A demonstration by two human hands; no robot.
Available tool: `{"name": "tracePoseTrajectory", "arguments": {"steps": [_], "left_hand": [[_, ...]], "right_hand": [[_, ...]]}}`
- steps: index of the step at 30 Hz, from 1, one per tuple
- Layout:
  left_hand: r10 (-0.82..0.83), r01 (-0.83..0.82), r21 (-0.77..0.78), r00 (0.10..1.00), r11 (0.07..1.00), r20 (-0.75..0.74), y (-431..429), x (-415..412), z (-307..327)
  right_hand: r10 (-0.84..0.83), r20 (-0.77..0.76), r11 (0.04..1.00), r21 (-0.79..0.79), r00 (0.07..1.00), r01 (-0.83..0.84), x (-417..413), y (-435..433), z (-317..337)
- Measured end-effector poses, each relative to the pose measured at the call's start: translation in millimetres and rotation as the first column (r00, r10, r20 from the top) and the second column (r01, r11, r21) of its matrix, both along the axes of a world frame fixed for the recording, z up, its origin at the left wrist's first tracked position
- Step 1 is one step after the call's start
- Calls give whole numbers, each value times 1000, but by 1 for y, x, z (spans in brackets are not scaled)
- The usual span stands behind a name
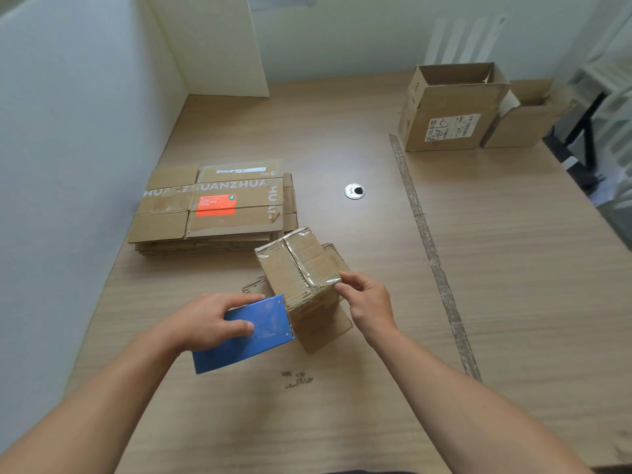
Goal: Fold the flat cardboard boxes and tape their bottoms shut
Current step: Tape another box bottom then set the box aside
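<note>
A small folded cardboard box (297, 265) stands upside down in the middle of the table, its bottom flaps covered by a strip of clear tape. My left hand (208, 323) grips a blue tape dispenser (253, 336), whose front edge is against the box's near side. My right hand (366, 301) pinches the box's right corner where the tape ends. A stack of flat cardboard boxes (212, 210) with an orange label lies behind and to the left.
Two open cardboard boxes (451, 111) (526, 118) stand at the far right of the wooden table (342, 405). A round cable grommet (354, 191) sits mid-table, and a worn tape strip (431, 254) runs along the surface. White walls close off the left side.
</note>
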State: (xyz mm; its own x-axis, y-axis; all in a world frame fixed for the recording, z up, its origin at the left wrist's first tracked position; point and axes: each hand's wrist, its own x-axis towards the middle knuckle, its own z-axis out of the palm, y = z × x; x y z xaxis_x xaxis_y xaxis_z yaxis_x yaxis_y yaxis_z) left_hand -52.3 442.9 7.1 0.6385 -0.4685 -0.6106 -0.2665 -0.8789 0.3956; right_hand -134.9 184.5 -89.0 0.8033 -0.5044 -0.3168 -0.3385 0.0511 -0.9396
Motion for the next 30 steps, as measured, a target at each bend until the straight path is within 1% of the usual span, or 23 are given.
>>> {"name": "tracePoseTrajectory", "arguments": {"steps": [1, 3, 5, 8, 11, 15, 18, 20, 23, 25, 27, 28, 30], "left_hand": [[2, -2, -4, 1000, 1000, -5, 0, 0, 0], [5, -6, -15, 1000, 1000, -23, 2, -1, -1], [7, -8, -30, 999, 1000, -43, 4, -1, -2], [-7, 5, -34, 998, 999, -56, 2, -3, -2], [-28, 26, -38, 999, 999, -38, -5, -3, -3], [-69, 69, -28, 997, 997, -19, -9, 0, -2], [-109, 109, 2, 994, 994, 18, -10, 3, 0], [-118, 117, 23, 992, 993, 40, -12, 3, 1], [-123, 121, 37, 991, 992, 52, -15, 1, 2], [-118, 117, 28, 991, 993, 54, -14, 0, 1], [-121, 119, 32, 990, 992, 67, -13, 0, 0], [-123, 120, 38, 989, 992, 77, -12, 0, -1], [-118, 115, 33, 989, 993, 85, -12, -1, -1]], "right_hand": [[6, 2, 1000, 6, 1000, -6, -1, 0, 1], [73, 23, 997, -41, 997, -72, -6, -3, 4], [169, 20, 976, -142, 985, -164, -14, -9, 7], [303, 6, 909, -302, 953, -288, -29, -21, 7], [404, -10, 805, -470, 915, -361, -42, -30, 3], [460, 31, 670, -668, 887, -324, -48, -37, -9], [506, 9, 556, -768, 862, -318, -44, -38, -10], [530, -30, 461, -829, 848, -317, -40, -38, -5], [564, -133, 299, -887, 815, -352, -33, -31, 3], [623, -158, 235, -896, 766, -376, -28, -24, 3], [682, -156, 157, -923, 715, -352, -24, -18, -1], [695, -164, 118, -934, 700, -336, -23, -16, -3], [689, -151, 98, -950, 709, -298, -18, -17, -5]]}}
